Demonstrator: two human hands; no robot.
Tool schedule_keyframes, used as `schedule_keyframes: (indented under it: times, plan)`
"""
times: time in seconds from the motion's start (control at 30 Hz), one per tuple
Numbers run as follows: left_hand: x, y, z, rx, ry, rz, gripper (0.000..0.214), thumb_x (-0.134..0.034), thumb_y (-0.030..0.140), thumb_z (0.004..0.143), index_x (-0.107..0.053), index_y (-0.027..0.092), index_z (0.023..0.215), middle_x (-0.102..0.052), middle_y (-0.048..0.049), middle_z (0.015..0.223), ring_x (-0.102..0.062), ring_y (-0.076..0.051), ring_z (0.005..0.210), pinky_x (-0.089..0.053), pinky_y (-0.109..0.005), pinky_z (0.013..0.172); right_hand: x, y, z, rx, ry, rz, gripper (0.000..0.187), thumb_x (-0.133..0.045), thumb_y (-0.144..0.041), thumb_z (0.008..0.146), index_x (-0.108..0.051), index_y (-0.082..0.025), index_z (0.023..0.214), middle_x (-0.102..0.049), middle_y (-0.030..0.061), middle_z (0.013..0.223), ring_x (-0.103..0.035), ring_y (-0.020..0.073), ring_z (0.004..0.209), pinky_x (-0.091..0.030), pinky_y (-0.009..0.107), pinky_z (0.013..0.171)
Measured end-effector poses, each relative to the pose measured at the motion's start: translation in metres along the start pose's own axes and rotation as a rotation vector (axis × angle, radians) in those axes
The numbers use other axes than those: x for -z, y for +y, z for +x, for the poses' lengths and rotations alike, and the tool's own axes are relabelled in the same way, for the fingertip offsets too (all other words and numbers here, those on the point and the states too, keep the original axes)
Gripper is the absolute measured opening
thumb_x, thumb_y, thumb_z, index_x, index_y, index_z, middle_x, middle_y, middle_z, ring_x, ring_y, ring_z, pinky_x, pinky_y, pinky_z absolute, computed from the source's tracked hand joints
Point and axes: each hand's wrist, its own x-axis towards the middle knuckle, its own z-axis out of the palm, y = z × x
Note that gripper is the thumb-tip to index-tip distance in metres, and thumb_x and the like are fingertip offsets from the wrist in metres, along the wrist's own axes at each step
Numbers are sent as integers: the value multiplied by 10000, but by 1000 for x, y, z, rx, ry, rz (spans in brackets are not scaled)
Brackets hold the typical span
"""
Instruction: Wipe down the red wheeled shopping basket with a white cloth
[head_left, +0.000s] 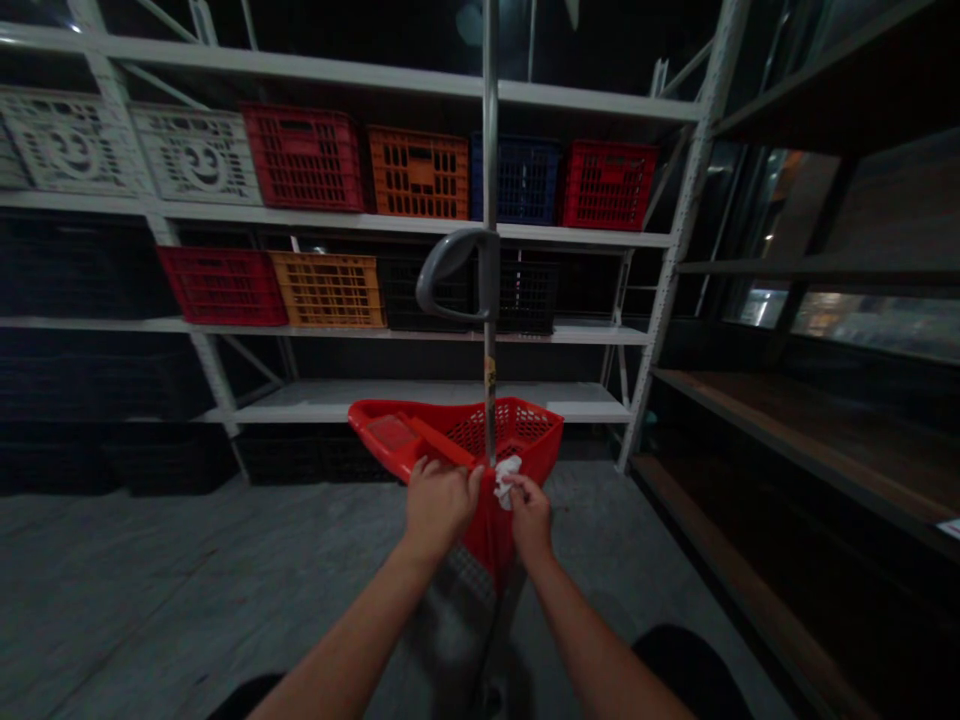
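Floor: grey, bare-looking concrete (135, 590), dimly lit, faintly marked.
Rear rack: white metal shelving (300, 68) across the back; plastic crates (307, 155) in white, red, orange and blue on the upper shelf, red, yellow and black on the one below.
Right side: dark rack with brown boards (750, 400), close along that wall.
Obstruction: upright metal pole (490, 180) with grey loop handle (459, 275), rising from the basket and crossing the view of the blue crate.
Basket: red basket (525, 430), directly before the person, clear of the rack's lower shelf in view.
Left hand (441, 505): fingers curled over the basket's near edge, gripping.
Right hand (531, 515): fingers pinched on a crumpled white wad (504, 483), at the basket's near corner beside the pole base.
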Motion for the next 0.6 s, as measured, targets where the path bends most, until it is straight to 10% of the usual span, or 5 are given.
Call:
schedule_keyframes:
  times: [0.6]
  plan:
    - [-8, -58, -13, -101, 96, -79, 388, -364, 331, 832, -601, 196, 557, -583, -21, 520, -517, -150, 616, -364, -327, 778, -25, 2, 19, 161, -203, -328, 266, -445, -190, 755, -666, -191, 904, -684, 44, 877, -623, 175, 814, -465, 281, 763]
